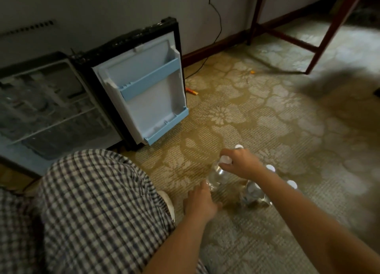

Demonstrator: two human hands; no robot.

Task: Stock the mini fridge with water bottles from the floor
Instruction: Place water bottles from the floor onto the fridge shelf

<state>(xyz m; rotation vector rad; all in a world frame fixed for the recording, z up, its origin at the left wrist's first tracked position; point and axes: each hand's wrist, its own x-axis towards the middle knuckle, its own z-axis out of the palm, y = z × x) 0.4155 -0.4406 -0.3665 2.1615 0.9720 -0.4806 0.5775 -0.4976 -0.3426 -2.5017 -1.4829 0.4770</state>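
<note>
A clear water bottle (217, 176) with a white cap leans tilted above the carpet. My right hand (240, 163) grips it at the cap end. My left hand (200, 203) is just below it, fingertips touching the bottle's base. Several more white-capped bottles (254, 191) stand clustered on the floor under my right forearm. The mini fridge (47, 107) sits at the left with wire shelves visible inside. Its door (148, 88) is swung wide open, showing two pale blue door shelves.
My knee in checked fabric (92, 201) fills the lower left between me and the fridge. A dark wooden table frame (320, 37) stands at the back right. A black cord (218, 25) runs down the wall. A small orange item (192, 91) lies by the door.
</note>
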